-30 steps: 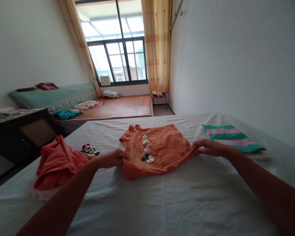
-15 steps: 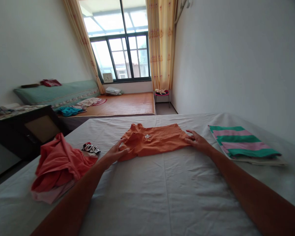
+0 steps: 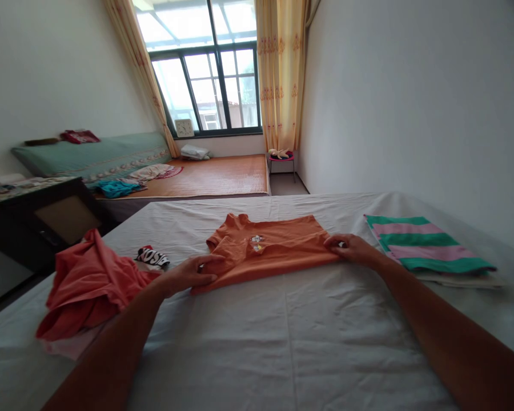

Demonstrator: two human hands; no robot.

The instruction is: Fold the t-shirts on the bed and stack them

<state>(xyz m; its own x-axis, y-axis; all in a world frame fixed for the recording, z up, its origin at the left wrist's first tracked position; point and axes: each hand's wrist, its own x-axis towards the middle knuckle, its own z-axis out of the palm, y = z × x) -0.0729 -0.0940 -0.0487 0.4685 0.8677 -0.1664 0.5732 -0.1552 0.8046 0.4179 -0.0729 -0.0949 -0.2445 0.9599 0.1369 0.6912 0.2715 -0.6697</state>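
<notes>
An orange T-shirt (image 3: 278, 242) with a small cartoon print lies sideways on the white sheet (image 3: 257, 342), its collar and a sleeve toward the left. My left hand (image 3: 192, 274) pinches the shirt's near left part between thumb and fingers. At the other end, my right hand (image 3: 346, 249) has thumb and fingers closed on the right edge, by the hem. The near side of the shirt is partly turned over and shows a straight lower edge.
A heap of coral-red clothing (image 3: 89, 279) lies left of my left forearm, beside a black garment with white lettering (image 3: 153, 257). On the right rests a folded green-and-pink striped cloth (image 3: 428, 242). Beyond are a second bed (image 3: 223, 174) and a dark cabinet (image 3: 47, 217).
Both hands have closed on the shirt, and its near edge has been drawn toward me, so more of the printed front shows. The view has shifted slightly.
</notes>
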